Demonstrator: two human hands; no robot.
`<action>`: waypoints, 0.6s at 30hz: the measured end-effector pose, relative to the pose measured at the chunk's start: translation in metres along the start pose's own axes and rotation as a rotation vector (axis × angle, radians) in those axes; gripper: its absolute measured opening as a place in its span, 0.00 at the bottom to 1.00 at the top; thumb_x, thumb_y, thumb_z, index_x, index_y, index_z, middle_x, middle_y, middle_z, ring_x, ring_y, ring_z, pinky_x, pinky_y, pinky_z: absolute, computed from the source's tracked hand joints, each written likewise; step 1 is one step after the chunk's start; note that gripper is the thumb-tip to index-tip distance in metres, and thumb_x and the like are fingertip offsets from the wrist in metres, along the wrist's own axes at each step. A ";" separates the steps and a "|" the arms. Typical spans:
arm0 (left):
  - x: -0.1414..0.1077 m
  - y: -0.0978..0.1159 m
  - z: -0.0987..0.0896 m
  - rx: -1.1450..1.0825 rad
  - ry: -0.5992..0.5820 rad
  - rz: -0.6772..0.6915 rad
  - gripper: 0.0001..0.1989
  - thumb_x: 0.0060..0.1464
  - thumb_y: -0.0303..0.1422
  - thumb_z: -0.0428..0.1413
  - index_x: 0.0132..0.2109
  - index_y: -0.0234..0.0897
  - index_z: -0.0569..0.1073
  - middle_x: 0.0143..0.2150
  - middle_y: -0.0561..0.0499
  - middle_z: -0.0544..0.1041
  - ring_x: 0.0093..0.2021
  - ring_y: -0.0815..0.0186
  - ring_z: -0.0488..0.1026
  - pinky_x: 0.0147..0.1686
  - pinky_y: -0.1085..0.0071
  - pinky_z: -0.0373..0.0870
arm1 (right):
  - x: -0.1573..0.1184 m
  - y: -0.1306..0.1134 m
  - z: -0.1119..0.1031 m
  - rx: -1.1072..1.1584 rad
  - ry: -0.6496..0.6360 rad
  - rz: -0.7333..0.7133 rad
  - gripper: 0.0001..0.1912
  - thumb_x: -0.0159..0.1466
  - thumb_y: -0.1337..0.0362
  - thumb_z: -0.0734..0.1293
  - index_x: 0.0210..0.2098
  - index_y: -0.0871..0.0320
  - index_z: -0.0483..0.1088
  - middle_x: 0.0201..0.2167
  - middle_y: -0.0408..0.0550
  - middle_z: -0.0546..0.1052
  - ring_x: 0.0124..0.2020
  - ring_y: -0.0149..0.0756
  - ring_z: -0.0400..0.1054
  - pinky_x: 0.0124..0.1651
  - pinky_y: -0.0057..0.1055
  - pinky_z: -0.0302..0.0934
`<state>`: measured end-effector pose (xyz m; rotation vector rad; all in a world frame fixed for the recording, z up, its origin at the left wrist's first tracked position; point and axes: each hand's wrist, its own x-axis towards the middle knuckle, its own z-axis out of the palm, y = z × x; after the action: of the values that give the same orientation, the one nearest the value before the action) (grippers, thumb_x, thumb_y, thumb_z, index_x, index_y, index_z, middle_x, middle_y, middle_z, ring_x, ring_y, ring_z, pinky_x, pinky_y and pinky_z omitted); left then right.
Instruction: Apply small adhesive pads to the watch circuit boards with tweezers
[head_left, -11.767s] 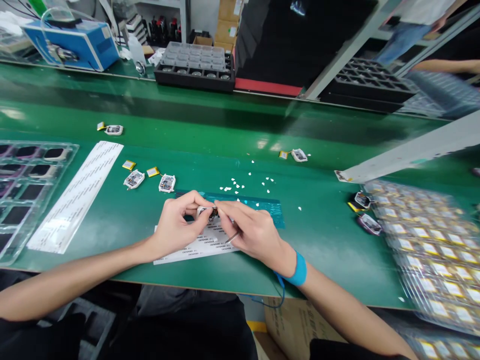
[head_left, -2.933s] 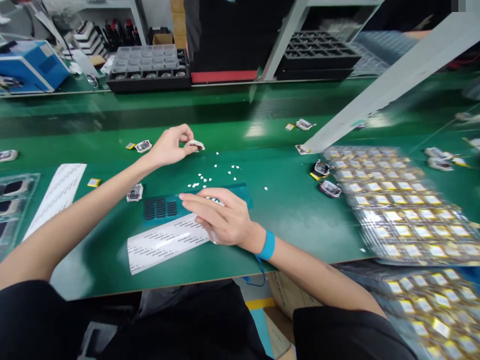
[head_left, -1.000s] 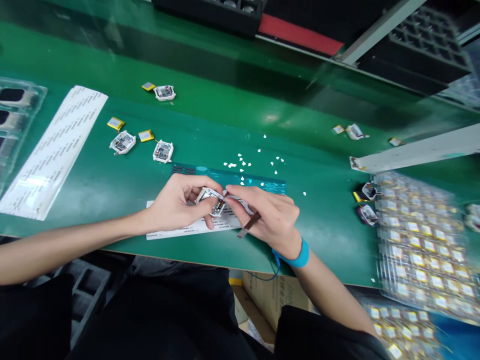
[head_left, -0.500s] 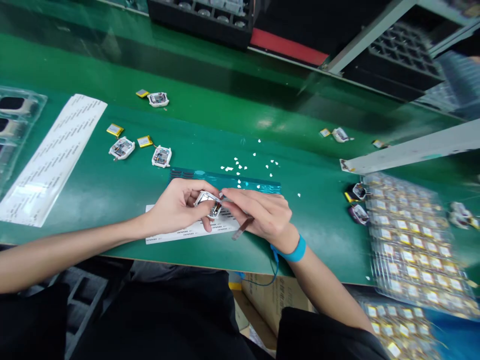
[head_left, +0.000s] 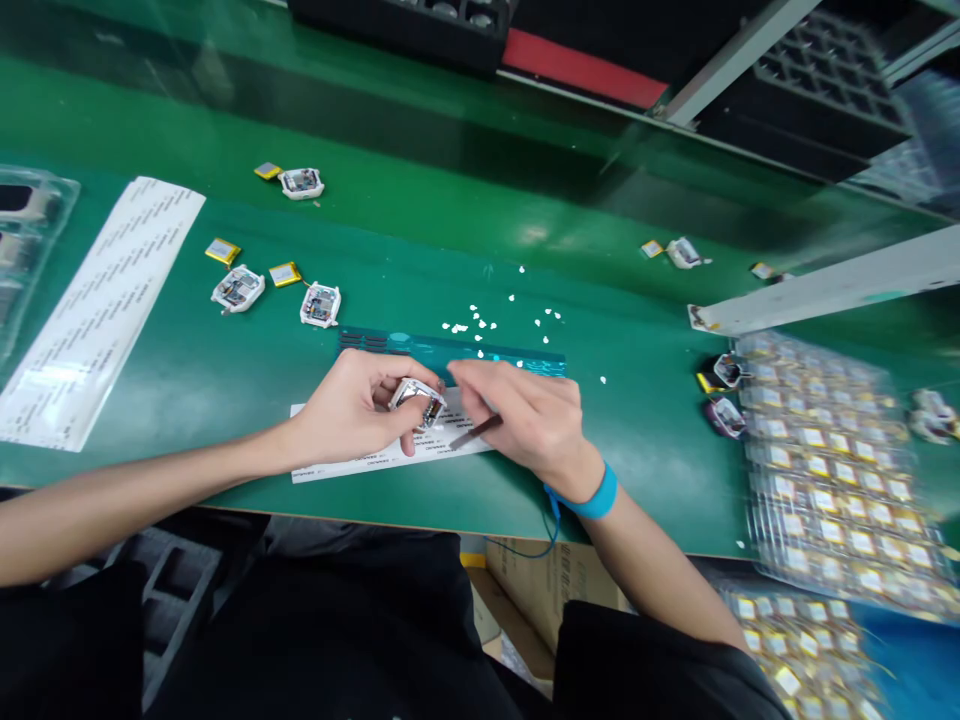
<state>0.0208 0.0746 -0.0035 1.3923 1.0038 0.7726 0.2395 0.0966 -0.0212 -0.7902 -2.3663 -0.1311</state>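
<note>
Case in left hand, open side up, dark tool slanting left

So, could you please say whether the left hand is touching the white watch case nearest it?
Touching: the head view shows the left hand gripping that watch case, thumb across its open side.
</note>
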 end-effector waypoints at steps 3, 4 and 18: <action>0.001 -0.001 0.000 0.035 0.031 0.011 0.08 0.54 0.29 0.56 0.40 0.30 0.77 0.18 0.54 0.75 0.17 0.67 0.75 0.16 0.77 0.66 | 0.007 0.006 -0.004 -0.167 0.024 0.207 0.25 0.64 0.80 0.59 0.57 0.57 0.71 0.49 0.49 0.81 0.37 0.34 0.79 0.33 0.27 0.71; 0.001 -0.001 0.000 0.044 0.055 0.019 0.08 0.55 0.29 0.57 0.40 0.30 0.77 0.18 0.55 0.73 0.15 0.69 0.73 0.15 0.77 0.65 | 0.009 0.007 -0.005 -0.211 0.021 0.256 0.28 0.64 0.80 0.58 0.60 0.57 0.69 0.55 0.52 0.78 0.40 0.36 0.79 0.33 0.28 0.72; 0.002 0.000 -0.002 -0.035 0.089 -0.022 0.10 0.56 0.27 0.57 0.45 0.35 0.66 0.17 0.61 0.67 0.13 0.73 0.64 0.13 0.79 0.61 | 0.001 -0.006 -0.006 -0.061 -0.031 -0.056 0.15 0.67 0.78 0.63 0.50 0.63 0.73 0.51 0.50 0.80 0.40 0.36 0.80 0.38 0.29 0.76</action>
<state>0.0200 0.0775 -0.0035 1.3245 1.0676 0.8378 0.2380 0.0905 -0.0152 -0.7598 -2.4251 -0.2165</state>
